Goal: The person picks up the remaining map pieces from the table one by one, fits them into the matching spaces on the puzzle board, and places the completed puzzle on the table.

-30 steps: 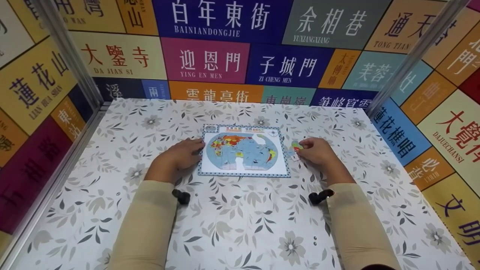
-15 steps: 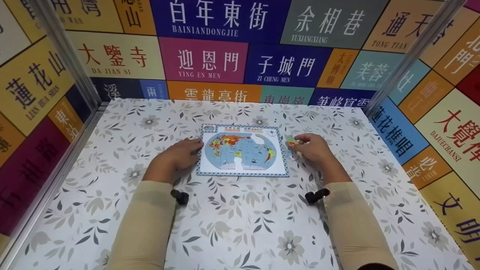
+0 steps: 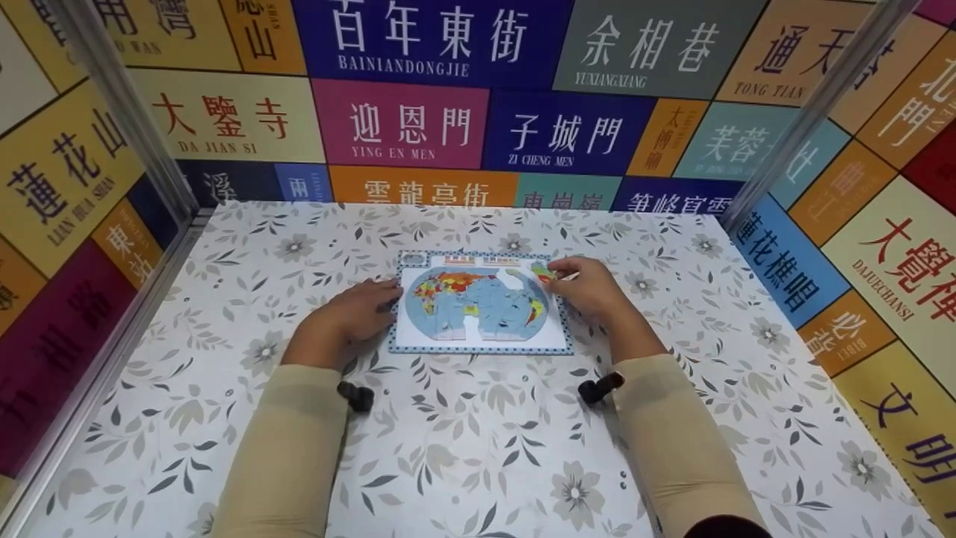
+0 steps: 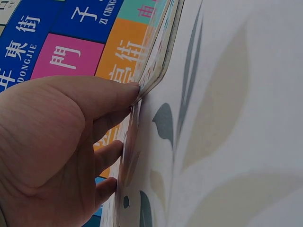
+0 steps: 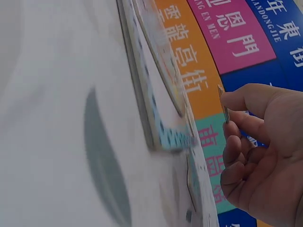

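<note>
A world map jigsaw puzzle board (image 3: pixel 418 336) with a dotted blue border lies flat on the table. White gaps show in its map at the upper right and bottom centre. My right hand (image 3: pixel 594 291) pinches a small green and red puzzle piece (image 3: pixel 543 273) over the board's upper right part. Seen edge-on, the thin piece (image 5: pixel 224 105) sits between thumb and index finger in the right wrist view, its other fingers curled beneath. My left hand (image 3: pixel 355 314) rests at the board's left edge, and in the left wrist view its thumb tip lies at the board's corner (image 4: pixel 158 75).
A flat loose piece (image 5: pixel 191 184) lies just past the board in the right wrist view. The table (image 3: pixel 448 448) has a white cloth printed with grey leaves and flowers. Colourful lettered panels (image 3: pixel 403 123) stand behind it and at both sides, with metal posts (image 3: pixel 142 127) at the corners.
My right hand has lifted the green and red piece from beside the board and moved left, over the board's upper right. My left hand stays at the left edge.
</note>
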Demonstrator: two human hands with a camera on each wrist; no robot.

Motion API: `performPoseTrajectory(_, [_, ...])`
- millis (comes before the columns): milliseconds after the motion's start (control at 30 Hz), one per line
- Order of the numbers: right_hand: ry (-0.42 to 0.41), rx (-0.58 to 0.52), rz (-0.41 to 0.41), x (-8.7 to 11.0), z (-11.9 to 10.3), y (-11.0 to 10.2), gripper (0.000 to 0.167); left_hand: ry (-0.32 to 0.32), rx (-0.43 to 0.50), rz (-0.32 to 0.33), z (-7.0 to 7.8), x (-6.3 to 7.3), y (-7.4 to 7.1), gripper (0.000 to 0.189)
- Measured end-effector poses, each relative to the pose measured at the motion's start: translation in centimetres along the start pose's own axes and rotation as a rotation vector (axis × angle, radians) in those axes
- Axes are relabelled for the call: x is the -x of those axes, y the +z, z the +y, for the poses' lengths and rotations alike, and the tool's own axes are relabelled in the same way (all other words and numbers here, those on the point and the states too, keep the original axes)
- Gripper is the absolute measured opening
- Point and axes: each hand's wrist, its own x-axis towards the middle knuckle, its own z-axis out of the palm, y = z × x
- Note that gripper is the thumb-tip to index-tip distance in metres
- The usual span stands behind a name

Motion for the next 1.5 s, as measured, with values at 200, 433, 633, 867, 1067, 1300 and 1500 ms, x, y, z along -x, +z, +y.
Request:
performPoseTrajectory(200, [0.02,0.01,-0.017,-0.5,-2.2,1.4,0.041,0.002,-0.013,-0.004,-0.1,-0.2,0.0,0.06])
performPoseTrajectory(433, [0.0,0.015,-0.033,-1.0,-3.5,2.6,0.041,0.01,-0.009,-0.007,-0.1,-0.1,0.0,0.06])
performPoseTrajectory(633, [0.012,0.016,-0.023,-1.5,-3.4,3.5,0.04,-0.009,0.012,-0.011,0.0,0.0,0.0,0.06])
performPoseTrajectory(867, [0.017,-0.012,-0.048,-2.2,-2.3,4.4,0.039,-0.023,0.022,-0.012,0.0,0.0,0.0,0.06])
performPoseTrajectory(1067, [0.002,-0.031,-0.055,-2.4,-1.8,4.9,0.038,0.03,-0.017,-0.014,0.0,-0.1,-0.2,0.061])
performPoseTrajectory(1300, [-0.009,-0.015,-0.05,-2.2,-1.8,5.1,0.038,0.019,-0.018,-0.027,-0.1,-0.2,-0.3,0.061])
performPoseTrajectory(1500, [-0.007,0.023,-0.038,-2.2,-1.9,5.3,0.037,0.025,-0.022,-0.028,-0.2,-0.2,-0.2,0.061])
